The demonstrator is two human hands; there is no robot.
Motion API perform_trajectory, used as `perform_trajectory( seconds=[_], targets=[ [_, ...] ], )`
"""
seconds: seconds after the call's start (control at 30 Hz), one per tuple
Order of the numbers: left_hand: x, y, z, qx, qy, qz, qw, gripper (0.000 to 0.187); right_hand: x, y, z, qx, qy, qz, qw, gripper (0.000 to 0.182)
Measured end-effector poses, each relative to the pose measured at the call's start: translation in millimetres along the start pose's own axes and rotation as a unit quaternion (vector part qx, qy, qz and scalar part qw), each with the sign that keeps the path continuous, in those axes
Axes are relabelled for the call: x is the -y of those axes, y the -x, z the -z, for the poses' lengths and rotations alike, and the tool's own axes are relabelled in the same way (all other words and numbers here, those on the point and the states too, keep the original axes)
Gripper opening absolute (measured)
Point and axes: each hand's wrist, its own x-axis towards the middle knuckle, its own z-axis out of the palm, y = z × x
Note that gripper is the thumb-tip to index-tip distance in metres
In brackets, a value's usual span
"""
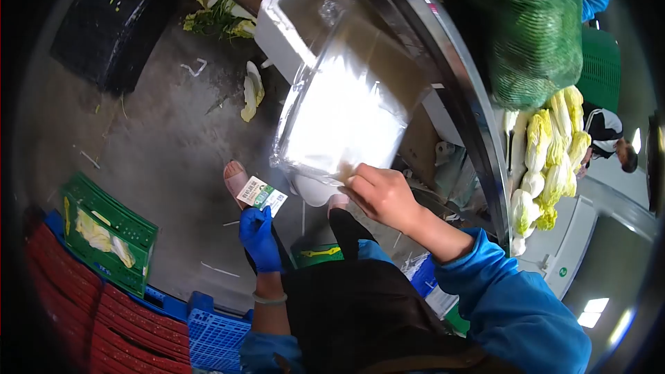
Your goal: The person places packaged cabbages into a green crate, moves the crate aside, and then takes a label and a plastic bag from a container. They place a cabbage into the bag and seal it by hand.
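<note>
My left hand (260, 239), in a blue glove, pinches a small printed label card (263, 195) in green, white and cream between thumb and fingers. The card is held low, over the floor near my foot. My bare right hand (384, 197) has its fingers closed on the near edge of a clear, shiny plastic bag (339, 111). Strong glare covers the middle of the plastic. Behind it is a white foam box (273, 38), partly hidden by the plastic.
Yellow-green napa cabbages (554, 159) lie on the metal-edged table at right, beside a green mesh sack (533, 34). Another person (609, 135) is beyond them. Left are a black bin (111, 31), a green crate (111, 232) and red crates (138, 325). Cabbage leaves (252, 91) litter the floor.
</note>
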Motion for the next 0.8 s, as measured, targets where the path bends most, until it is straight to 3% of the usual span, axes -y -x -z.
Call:
perform_trajectory(
  seconds=[0.07,0.17,0.23,0.33,0.47,0.5,0.6,0.63,0.73,0.8],
  targets=[
    [-17.0,-4.5,-5.1,-0.03,-0.033,0.03,0.999,0.025,4.6,-2.8,5.4,0.0,-0.01,-0.024,1.0,0.018],
    [-40.3,-13.4,-14.7,-0.02,-0.044,-0.019,0.999,0.009,2.6,-2.7,11.3,-0.025,-0.006,-0.066,0.997,0.02],
    [-60.6,-16.2,-26.5,-0.019,-0.065,-0.03,0.997,0.019,-5.9,0.5,13.2,-0.044,-0.008,-0.097,0.994,0.022],
    [-62.0,-27.5,-27.0,0.012,-0.126,-0.082,0.989,0.021,-11.1,3.9,16.6,-0.053,-0.012,-0.117,0.992,0.023],
    [-73.2,-42.3,-42.3,-0.026,-0.082,0.0,0.996,0.023,-5.7,-0.4,20.0,-0.078,-0.016,-0.103,0.991,0.024],
    [-77.3,-44.5,-44.8,-0.023,-0.085,0.004,0.996,0.024,-1.6,0.9,26.4,0.011,-0.005,-0.155,0.988,0.032],
    [-81.8,-50.7,-53.9,-0.021,-0.087,-0.025,0.996,0.023,22.4,-17.9,28.2,-0.035,0.049,-0.085,0.995,0.051],
    [-82.1,-50.6,-57.8,-0.019,-0.073,-0.018,0.997,0.022,31.3,-23.8,21.8,0.035,0.049,-0.105,0.993,0.069],
    [-80.6,-51.7,-60.4,-0.01,-0.073,-0.019,0.997,0.022,21.9,-33.7,-18.5,-0.012,0.257,-0.096,0.962,0.068],
    [-86.1,-56.6,-61.5,0.004,-0.121,-0.051,0.991,0.021,21.1,-37.7,-17.0,-0.029,0.244,-0.096,0.965,0.061]
  ],
)
